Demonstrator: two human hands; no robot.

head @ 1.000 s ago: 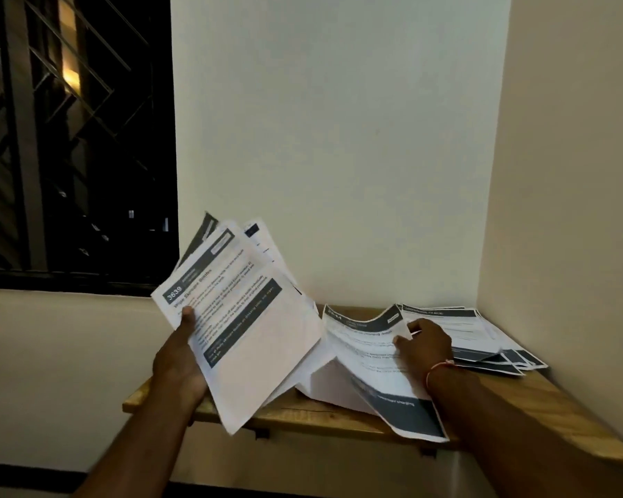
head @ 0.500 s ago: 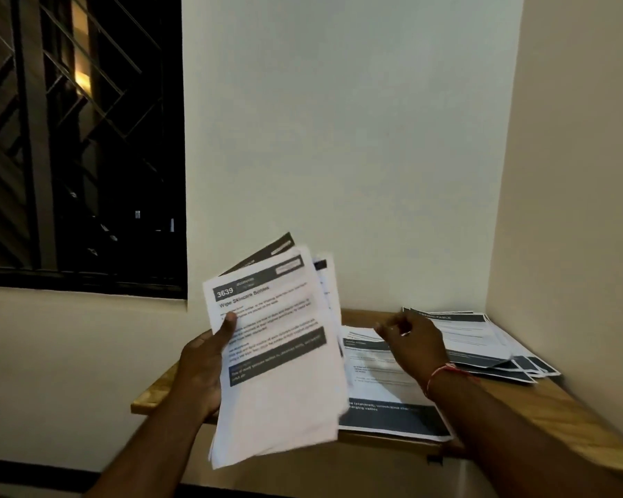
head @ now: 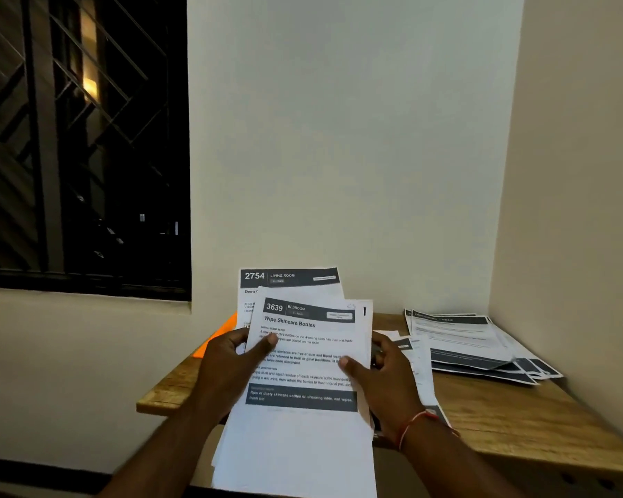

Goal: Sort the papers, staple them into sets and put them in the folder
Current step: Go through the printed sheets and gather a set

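I hold a stack of printed papers (head: pixel 303 436) upright in front of me over the wooden shelf (head: pixel 511 418). The top sheet reads "3639 Bedroom, Wipe Skincare Bottles"; a sheet headed "2754 Living Room" (head: pixel 288 278) sticks up behind it. My left hand (head: pixel 231 368) grips the stack's left edge with the thumb on the front. My right hand (head: pixel 382 379) grips the right edge, thumb on the page. An orange folder (head: pixel 216 336) peeks out behind the stack on the left. A fanned pile of papers (head: pixel 472 346) lies at the shelf's back right.
One loose sheet (head: pixel 419 372) lies on the shelf just right of my right hand. The shelf sits in a corner between two pale walls. A dark barred window (head: pixel 83 145) is on the left.
My right hand left the sheet lying on the shelf and took hold of the stack's right edge. The stack swung from a leftward tilt to upright in front of me.
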